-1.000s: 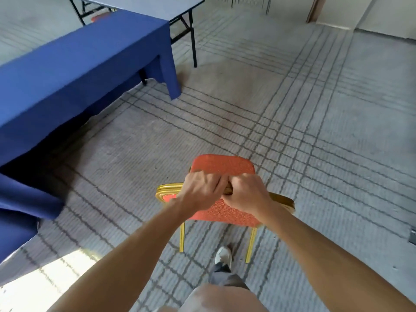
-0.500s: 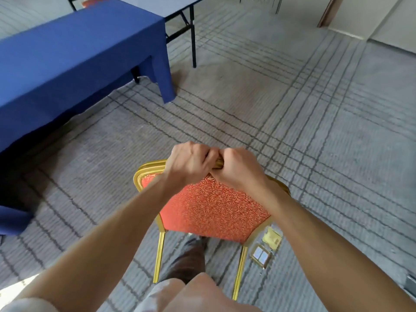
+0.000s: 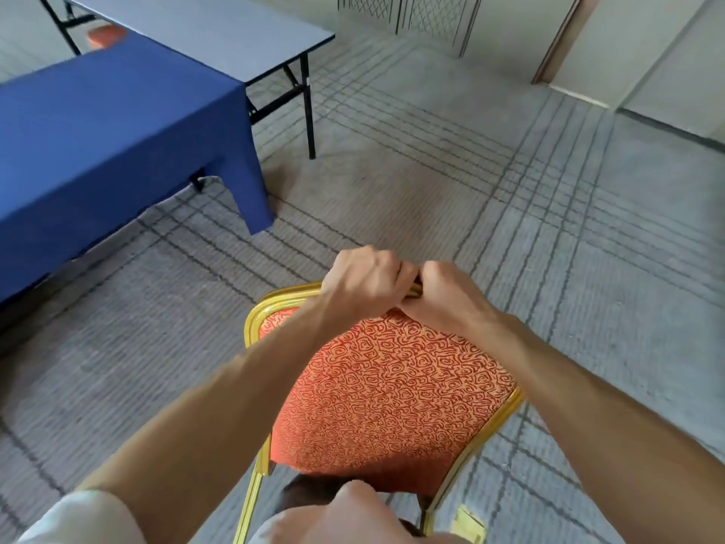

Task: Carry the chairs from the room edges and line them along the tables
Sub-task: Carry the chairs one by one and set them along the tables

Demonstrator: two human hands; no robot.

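Above the grey carpet with dark grid lines [image 3: 431, 170], to the right of the long desk draped in blue cloth [image 3: 117, 131], a chair with a gold metal frame and orange-red swirl-patterned upholstery [image 3: 384, 390] is held by its top rail, with its padded back facing the camera. The left hand [image 3: 365, 280] and right hand [image 3: 447, 296] both clench that gold rail, side by side and touching each other. Beyond the blue desk stands a bare grey folding desk with black legs [image 3: 219, 29].

My chair [image 3: 384, 394] has orange fabric with red swirls in a gold frame, the tablecloth [image 3: 110, 143] at ten o'clock is blue, and the grey carpet [image 3: 431, 182] has dark crossing lines.
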